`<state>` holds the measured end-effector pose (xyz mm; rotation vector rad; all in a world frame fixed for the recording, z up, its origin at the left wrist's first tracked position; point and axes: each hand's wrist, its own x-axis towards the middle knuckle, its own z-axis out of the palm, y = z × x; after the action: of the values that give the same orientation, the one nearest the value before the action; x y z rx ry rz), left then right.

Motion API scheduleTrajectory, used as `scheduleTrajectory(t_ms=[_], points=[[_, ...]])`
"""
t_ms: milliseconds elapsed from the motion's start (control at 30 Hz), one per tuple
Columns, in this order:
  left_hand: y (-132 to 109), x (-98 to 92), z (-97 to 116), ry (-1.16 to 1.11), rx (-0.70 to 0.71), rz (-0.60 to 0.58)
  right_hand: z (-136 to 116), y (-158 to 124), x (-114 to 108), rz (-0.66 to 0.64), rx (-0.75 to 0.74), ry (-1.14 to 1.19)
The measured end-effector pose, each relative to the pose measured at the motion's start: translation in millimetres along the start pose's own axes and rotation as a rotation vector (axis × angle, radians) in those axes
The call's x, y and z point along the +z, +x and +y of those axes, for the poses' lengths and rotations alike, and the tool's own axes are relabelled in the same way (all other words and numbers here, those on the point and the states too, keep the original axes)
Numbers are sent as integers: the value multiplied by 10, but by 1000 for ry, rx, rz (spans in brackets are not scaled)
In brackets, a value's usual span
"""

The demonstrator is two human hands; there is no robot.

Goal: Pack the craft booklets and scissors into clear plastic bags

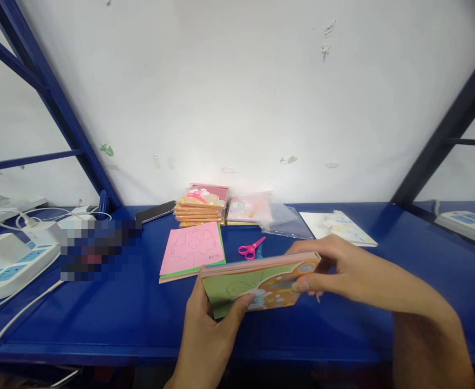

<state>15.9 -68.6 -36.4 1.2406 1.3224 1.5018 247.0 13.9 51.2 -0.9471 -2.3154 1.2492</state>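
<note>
Above the desk's front part I hold a thick stack of craft paper (257,283), tilted up with its long edge toward me. Its front shows a green sheet with a line drawing and an orange printed cover. My left hand (217,319) grips the left end, thumb on the front. At the other end, my right hand (322,270) has its thumb on the orange cover and fingers behind, partly hidden. Just beyond the stack lie pink scissors (251,248). Pink sheets (192,243) with an ambulance drawing, over green and tan ones, rest behind my left hand.
At the back stand a pile of packaged craft packs (201,205) and another pack (248,208). Clear plastic bags (288,221) and a white printed sheet (343,227) lie to the right. A dark phone-like object (156,212), power strip (14,270) and cables occupy the left.
</note>
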Motion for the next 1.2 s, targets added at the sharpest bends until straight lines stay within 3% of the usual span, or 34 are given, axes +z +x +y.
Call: scheduleTrajectory(t_ms=[133, 300, 600, 800, 1033, 1200], points=[[68, -15, 36, -8, -68, -130, 2, 78, 72, -12, 52, -9], [55, -14, 67, 53, 17, -63, -50, 114, 147, -20, 26, -20], [40, -30, 25, 79, 14, -91, -39, 134, 163, -3, 22, -26], [40, -16, 33, 43, 17, -113, -53, 49, 132, 221, 25, 20], [14, -17, 6, 55, 17, -78, -195, 104, 241, 272, 30, -33], [31, -166, 211, 340, 210, 84, -190, 26, 217, 260, -56, -78]])
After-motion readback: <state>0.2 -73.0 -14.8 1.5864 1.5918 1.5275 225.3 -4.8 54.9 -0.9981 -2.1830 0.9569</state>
